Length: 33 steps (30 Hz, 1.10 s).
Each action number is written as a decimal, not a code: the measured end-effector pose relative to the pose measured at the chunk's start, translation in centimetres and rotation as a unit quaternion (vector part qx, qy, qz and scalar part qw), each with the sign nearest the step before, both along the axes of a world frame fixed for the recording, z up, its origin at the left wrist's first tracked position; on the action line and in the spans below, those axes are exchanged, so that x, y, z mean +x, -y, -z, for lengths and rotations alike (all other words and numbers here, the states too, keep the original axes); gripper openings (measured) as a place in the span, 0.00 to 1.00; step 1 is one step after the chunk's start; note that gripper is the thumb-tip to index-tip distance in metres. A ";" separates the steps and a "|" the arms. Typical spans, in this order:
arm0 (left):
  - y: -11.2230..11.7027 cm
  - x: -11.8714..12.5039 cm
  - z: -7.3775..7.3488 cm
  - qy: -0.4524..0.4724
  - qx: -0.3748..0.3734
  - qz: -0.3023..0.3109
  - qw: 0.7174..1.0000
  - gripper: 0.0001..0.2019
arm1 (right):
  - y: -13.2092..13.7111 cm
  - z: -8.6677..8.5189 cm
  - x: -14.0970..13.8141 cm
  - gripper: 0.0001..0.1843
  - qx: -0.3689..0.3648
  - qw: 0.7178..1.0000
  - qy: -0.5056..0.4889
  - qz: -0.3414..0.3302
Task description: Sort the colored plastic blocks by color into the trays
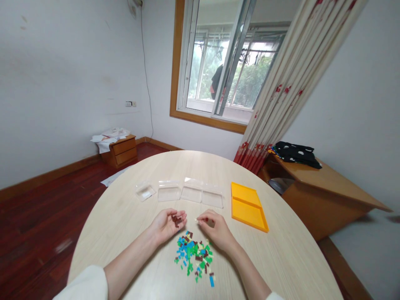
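Note:
Several dark brown building bricks [176,221] rest in my left hand [167,225], which is turned palm up with its fingers curled around them. Between the thumb and fingertips of my right hand [215,227] is a small cream building brick [196,220], pinched just above the table. Below both hands lies a loose pile of building bricks [194,253] in blue, green, brown and cream. Beyond the hands, transparent plastic boxes [169,193] stand in a row, and a small transparent box [145,192] sits at the row's left end.
A yellow two-part tray [249,206] lies right of the boxes on the round wooden table [125,233]. Further right stands a brown desk [331,187] with dark folded cloth [296,154] on it. Papers cover a low cabinet [123,151] at the back left.

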<state>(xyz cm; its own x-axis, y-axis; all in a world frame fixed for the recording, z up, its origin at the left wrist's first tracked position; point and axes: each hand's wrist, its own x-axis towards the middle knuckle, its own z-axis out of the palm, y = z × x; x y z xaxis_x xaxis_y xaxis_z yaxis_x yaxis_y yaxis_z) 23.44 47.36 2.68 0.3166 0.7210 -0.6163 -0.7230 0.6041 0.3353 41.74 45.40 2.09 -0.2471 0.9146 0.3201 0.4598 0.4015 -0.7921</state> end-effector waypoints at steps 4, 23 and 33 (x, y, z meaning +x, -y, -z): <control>-0.3 0.0 -0.3 0.002 -0.028 -0.045 0.999 0.12 | 0.4 0.0 -0.3 0.05 -0.037 0.995 0.058 -0.077; -0.2 -0.5 -1.3 0.016 -0.033 -0.057 0.998 0.15 | 0.6 -0.2 -0.5 0.04 0.034 0.995 0.094 -0.021; 1.2 0.5 -1.3 0.064 0.008 0.088 0.994 0.17 | 0.6 -1.0 -2.1 0.08 0.111 0.992 -0.043 0.035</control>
